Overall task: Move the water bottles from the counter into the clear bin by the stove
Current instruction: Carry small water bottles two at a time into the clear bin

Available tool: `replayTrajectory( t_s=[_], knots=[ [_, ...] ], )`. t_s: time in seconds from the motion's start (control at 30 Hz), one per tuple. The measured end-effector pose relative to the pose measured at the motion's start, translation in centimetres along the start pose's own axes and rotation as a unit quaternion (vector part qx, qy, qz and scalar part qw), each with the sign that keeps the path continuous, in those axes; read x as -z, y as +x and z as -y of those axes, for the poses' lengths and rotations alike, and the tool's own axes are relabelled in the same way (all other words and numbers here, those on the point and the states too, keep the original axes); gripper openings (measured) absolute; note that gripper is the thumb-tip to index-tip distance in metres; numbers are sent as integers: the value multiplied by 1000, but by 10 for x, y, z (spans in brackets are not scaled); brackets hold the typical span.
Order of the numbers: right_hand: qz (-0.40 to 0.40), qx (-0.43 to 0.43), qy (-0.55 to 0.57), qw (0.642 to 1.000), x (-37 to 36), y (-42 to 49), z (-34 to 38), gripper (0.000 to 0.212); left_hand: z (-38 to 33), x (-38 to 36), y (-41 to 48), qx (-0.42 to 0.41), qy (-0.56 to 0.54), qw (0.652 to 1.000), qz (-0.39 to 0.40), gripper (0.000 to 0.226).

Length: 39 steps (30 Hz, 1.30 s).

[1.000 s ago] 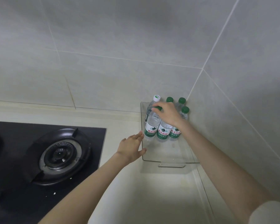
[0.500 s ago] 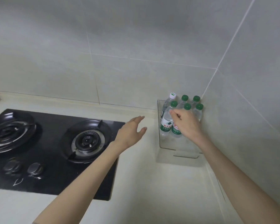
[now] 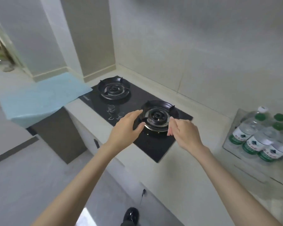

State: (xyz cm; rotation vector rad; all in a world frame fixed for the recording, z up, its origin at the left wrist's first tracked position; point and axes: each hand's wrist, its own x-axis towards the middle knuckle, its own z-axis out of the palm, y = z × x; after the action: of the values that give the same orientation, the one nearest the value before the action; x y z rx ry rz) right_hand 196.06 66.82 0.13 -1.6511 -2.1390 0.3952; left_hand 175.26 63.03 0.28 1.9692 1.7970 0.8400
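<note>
The clear plastic water bottles with green labels (image 3: 252, 137) stand together inside the clear plastic bin (image 3: 235, 119), at the right of the black glass gas stove (image 3: 153, 147). I see no bottle on the counter here, so I should search first and reach after. My left hand (image 3: 126, 128) is spread and relaxed and my right hand (image 3: 185, 132) is loosely curled. The 2 hold nothing, above the burner.

Blue mat (image 3: 39, 98) — stove (image 3: 153, 145) (2 burners (image 3: 114, 90)).

a home kitchen: 2-burner gas stove (image 3: 134, 115) set in a tiled counter (image 3: 178, 173).
</note>
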Motion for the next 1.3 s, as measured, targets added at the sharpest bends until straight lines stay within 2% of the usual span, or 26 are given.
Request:
replayTrajectory(
  t_s=[0.17,0.33,0.47,0.57,0.87,1.17,1.3],
  knots=[
    [77,143,77,984,-51,1,100,24,60,70,-87,120,26,989,-82,49],
    [177,275,110,939,-112,-8,213,28,124,144,-178,232,9,953,-196,49],
    [228,346,132,901,-161,-26,308,31,175,201,-247,304,13,916,-260,44],
    [258,383,137,876,-202,-43,385,28,219,245,-298,345,10,888,-305,42],
    [322,451,157,818,-306,-82,594,26,339,384,-405,403,41,837,-366,41],
    [348,486,197,777,-378,-80,769,22,448,484,-459,446,47,785,-427,39],
    [367,518,193,748,-435,-61,860,24,523,532,-466,477,74,766,-424,41]
  ],
)
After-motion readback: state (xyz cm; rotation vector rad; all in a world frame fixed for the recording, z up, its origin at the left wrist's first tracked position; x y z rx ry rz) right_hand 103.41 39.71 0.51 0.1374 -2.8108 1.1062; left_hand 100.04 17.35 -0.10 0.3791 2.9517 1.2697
